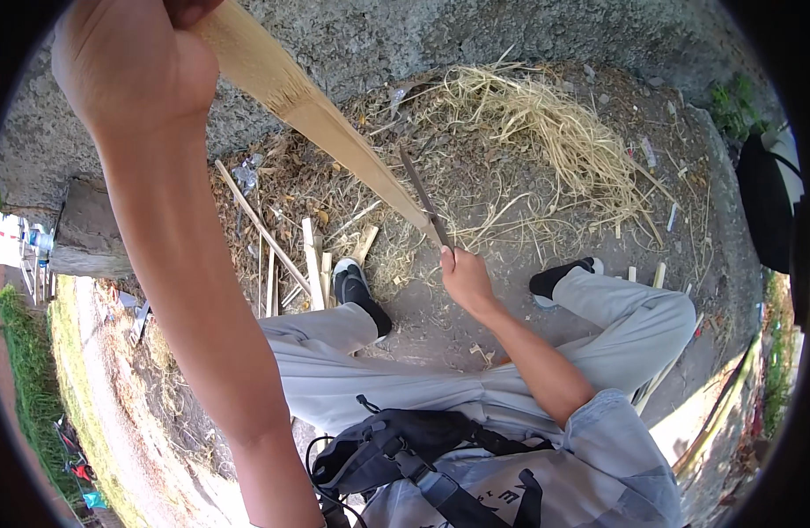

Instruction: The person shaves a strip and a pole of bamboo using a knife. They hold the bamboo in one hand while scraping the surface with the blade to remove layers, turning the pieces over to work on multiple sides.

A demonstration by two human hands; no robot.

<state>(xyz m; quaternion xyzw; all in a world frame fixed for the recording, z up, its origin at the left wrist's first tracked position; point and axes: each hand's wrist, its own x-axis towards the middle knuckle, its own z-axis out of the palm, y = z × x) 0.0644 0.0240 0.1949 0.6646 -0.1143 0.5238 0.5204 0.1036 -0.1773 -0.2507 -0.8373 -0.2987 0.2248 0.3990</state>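
My left hand (145,66) is raised close to the camera at the upper left, its fingers wrapped round the near end of a long pale bamboo strip (335,139). A rough node crosses the strip partway along. From there it slants down to the right and narrows in view. Lower down, between my knees, my right hand (468,282) grips a knife (418,187) with a dark, narrow blade pointing up and left. The blade lies against the far end of the strip. The knife's handle is hidden inside my fist.
A heap of thin straw-coloured shavings (555,132) lies ahead to the right, before a rough concrete wall (405,40). Split pieces of bamboo (312,264) rest beside my left shoe (352,283). A black bag (339,453) hangs at my waist. A grey block (88,233) stands far left.
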